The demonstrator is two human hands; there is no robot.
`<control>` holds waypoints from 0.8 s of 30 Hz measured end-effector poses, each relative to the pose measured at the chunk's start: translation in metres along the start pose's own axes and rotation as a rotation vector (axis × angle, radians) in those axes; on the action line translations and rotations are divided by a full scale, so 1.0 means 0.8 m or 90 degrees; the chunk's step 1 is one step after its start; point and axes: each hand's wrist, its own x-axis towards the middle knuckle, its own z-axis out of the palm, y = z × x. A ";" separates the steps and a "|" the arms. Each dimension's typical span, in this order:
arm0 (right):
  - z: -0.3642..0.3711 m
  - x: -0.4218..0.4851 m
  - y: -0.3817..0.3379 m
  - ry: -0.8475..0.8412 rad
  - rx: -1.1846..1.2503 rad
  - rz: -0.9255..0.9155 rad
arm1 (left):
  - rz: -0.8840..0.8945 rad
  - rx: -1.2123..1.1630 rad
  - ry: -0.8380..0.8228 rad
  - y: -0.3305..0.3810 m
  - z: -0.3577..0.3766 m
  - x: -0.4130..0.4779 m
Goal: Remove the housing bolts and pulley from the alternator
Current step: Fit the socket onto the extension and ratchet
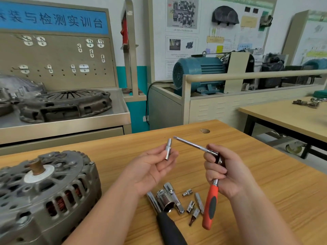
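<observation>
Left hand (152, 170) is pinching a slick socket (168, 150); right hand (224, 172) is clamping the ratchet (211, 200). The alternator (44, 191), lower left, is likely sitting heavy and rigid; brace its housing.

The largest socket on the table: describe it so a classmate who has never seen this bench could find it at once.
On the wooden table, right of the grey alternator, chrome bits lie between a black-handled tool and an orange-handled ratchet. The largest socket is the fat, short cylinder at that cluster's left, far wider than its slim neighbours.
</observation>
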 end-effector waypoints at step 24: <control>0.010 -0.004 0.010 -0.064 -0.094 -0.019 | 0.445 0.371 0.115 0.022 0.023 -0.020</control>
